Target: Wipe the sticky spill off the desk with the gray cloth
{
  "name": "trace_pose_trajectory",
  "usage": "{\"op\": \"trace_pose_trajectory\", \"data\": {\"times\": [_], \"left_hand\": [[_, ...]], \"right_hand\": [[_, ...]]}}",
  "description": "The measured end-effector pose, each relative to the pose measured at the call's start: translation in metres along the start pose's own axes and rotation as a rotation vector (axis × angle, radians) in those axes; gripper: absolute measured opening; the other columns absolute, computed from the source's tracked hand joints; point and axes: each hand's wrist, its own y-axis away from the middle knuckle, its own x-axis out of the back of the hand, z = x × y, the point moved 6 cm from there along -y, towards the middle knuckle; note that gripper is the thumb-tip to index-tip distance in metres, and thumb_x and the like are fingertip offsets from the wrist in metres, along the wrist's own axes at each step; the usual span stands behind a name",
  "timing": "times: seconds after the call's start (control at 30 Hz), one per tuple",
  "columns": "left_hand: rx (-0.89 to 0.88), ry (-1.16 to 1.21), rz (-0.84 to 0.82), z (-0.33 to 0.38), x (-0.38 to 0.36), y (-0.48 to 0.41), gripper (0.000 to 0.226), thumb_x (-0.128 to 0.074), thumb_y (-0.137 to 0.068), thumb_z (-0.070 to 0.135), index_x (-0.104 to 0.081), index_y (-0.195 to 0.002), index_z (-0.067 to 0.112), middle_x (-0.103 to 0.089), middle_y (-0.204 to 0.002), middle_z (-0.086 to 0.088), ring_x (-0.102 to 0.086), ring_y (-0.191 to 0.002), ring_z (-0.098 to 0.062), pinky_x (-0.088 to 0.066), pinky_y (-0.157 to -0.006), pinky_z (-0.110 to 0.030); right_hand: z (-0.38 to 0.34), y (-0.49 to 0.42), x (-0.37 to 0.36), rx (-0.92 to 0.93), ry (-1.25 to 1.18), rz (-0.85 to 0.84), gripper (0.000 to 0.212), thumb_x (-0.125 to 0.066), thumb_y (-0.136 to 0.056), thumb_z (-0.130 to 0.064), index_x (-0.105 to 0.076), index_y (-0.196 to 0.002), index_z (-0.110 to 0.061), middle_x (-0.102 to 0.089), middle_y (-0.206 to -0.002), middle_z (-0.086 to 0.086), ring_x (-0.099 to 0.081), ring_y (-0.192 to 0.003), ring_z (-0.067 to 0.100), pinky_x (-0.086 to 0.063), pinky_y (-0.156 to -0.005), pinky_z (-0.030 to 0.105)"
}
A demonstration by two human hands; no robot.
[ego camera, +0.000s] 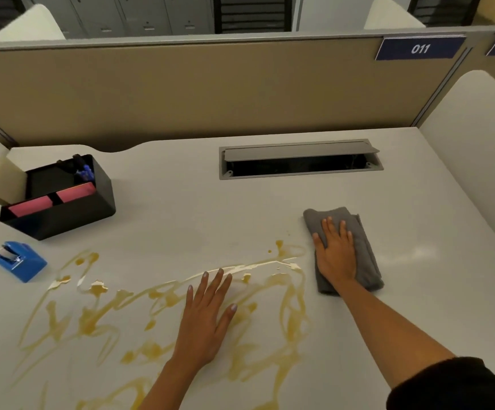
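Note:
A yellow-brown sticky spill (163, 315) is smeared in streaks across the near half of the white desk (181, 208). The folded gray cloth (364, 247) lies just to the right of the spill's right edge. My right hand (335, 253) rests flat on top of the cloth, fingers spread and pointing away from me. My left hand (207, 318) lies flat and open on the desk in the middle of the spill, holding nothing.
A black desk organizer (63, 208) with pink notes stands at the back left. A blue tape dispenser (18, 260) sits in front of it. An open gray cable hatch (299, 159) is set in the desk's back. Beige partitions enclose the desk.

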Motion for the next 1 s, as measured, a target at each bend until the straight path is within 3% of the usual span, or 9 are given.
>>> {"op": "trace_pose_trajectory", "data": {"times": [0.1,0.23,0.37,0.47,0.73,0.9,1.0], "left_hand": [[0.017,-0.003,0.014,-0.007,0.007,0.003,0.057,-0.022,-0.100,0.058,-0.016,-0.153,0.038,-0.006,-0.162,0.017,0.009,-0.149,-0.009,0.005,-0.119,-0.038],[0.020,0.011,0.033,-0.009,0.017,0.003,0.058,-0.021,-0.099,0.058,-0.019,-0.153,0.036,-0.008,-0.162,0.014,0.009,-0.149,-0.008,0.004,-0.119,-0.039],[0.015,0.020,0.028,-0.006,0.020,0.004,0.059,-0.015,-0.099,0.061,-0.019,-0.153,0.037,-0.008,-0.163,0.013,0.009,-0.149,-0.008,0.000,-0.121,-0.044],[0.012,0.026,0.044,-0.005,0.024,0.005,0.059,-0.016,-0.099,0.061,-0.021,-0.152,0.036,-0.010,-0.162,0.013,0.007,-0.149,-0.009,-0.002,-0.121,-0.045],[0.028,0.022,0.065,-0.020,0.028,0.013,0.056,-0.024,-0.100,0.056,-0.023,-0.153,0.035,-0.010,-0.163,0.014,0.005,-0.150,-0.010,0.005,-0.120,-0.038],[0.020,0.009,0.065,-0.018,0.030,0.020,0.055,-0.024,-0.101,0.054,-0.024,-0.153,0.034,-0.010,-0.163,0.013,0.004,-0.150,-0.013,0.006,-0.120,-0.038],[-0.002,0.003,0.048,-0.007,0.029,0.015,0.055,-0.024,-0.101,0.054,-0.026,-0.152,0.033,-0.010,-0.163,0.014,0.004,-0.150,-0.012,0.006,-0.120,-0.040]], "right_hand": [[-0.032,-0.022,-0.012,0.189,0.001,-0.105,0.056,-0.031,-0.101,-0.047,-0.025,-0.152,-0.022,-0.022,-0.159,-0.005,-0.006,-0.149,0.021,0.004,-0.120,0.032],[-0.064,-0.006,-0.019,0.609,-0.004,-0.332,0.071,-0.011,-0.092,-0.070,-0.021,-0.151,-0.032,-0.019,-0.158,-0.016,-0.002,-0.149,0.010,0.009,-0.118,0.023],[-0.061,0.032,-0.021,0.871,0.009,-0.493,0.054,-0.032,-0.100,-0.049,-0.022,-0.151,-0.034,-0.016,-0.158,-0.020,0.002,-0.148,0.003,0.006,-0.119,0.026],[-0.034,0.065,-0.019,0.958,0.047,-0.541,0.054,-0.035,-0.101,-0.047,-0.018,-0.151,-0.037,-0.014,-0.159,-0.019,0.001,-0.149,0.007,0.006,-0.120,0.029],[0.059,0.084,0.024,0.885,0.068,-0.552,0.054,-0.036,-0.101,-0.047,-0.020,-0.152,-0.036,-0.020,-0.158,-0.019,-0.012,-0.149,0.013,-0.005,-0.120,0.033],[0.017,0.022,0.013,0.595,-0.094,-0.386,0.053,-0.032,-0.097,-0.050,-0.026,-0.148,-0.038,-0.021,-0.157,-0.020,-0.004,-0.149,0.007,-0.009,-0.120,0.044],[-0.040,0.009,-0.008,0.633,-0.082,-0.416,0.051,-0.033,-0.099,-0.046,-0.024,-0.149,-0.038,-0.018,-0.157,-0.020,0.004,-0.148,0.007,0.000,-0.121,0.041]]}}
